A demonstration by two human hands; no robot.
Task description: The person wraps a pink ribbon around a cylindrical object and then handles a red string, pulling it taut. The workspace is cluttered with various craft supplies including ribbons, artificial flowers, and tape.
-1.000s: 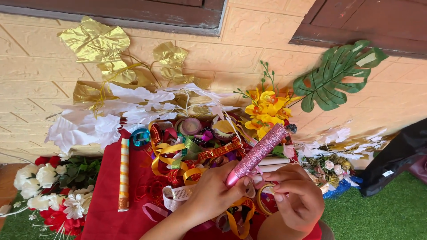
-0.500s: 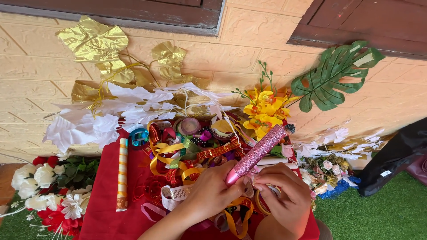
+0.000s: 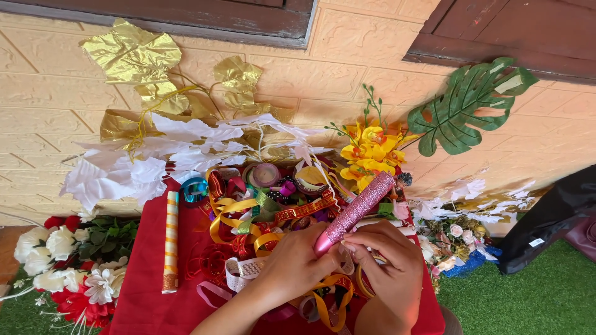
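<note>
Left hand (image 3: 298, 267) clenched round lower end of pink glitter stick (image 3: 355, 212), low centre of frame, stick slanting up-right over ribbon pile (image 3: 261, 211). Right hand (image 3: 388, 263) pinching at stick's base, fingertips (image 3: 351, 245) touching it. Step, as judged: working something at stick's base, likely wrapping or peeling. Next move calls for steady left grip, fine pinch from right. Striped roll (image 3: 170, 242) lies left on red tabletop (image 3: 143, 279); white leaves (image 3: 124, 170) upper left.

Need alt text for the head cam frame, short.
Two hands, left hand and right hand, hold a pink glitter roll over a red cloth heaped with ribbons. Artificial flowers, white leaves and gold leaves lie against a tan wall.
</note>
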